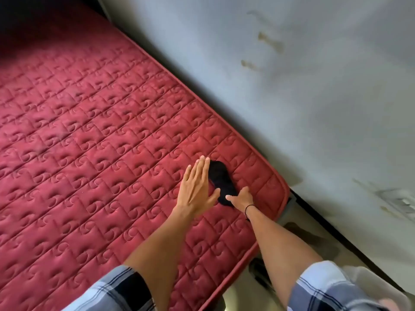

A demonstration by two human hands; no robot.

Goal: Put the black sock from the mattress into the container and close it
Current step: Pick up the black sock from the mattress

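Note:
A small black sock [221,179] lies on the red quilted mattress [89,153], close to its near right corner. My left hand [196,187] is flat and open, fingers together, just left of the sock and touching its edge. My right hand [241,198] is at the sock's near end, fingers curled down onto the fabric, thumb against it. A thin black band circles my right wrist. A pale translucent container [377,286] shows partly at the bottom right, behind my right sleeve.
A stained grey wall [292,86] runs along the mattress's right side, with a dark gap between them. Pale floor [314,239] shows past the mattress corner. A wall socket [402,202] sits at the right edge.

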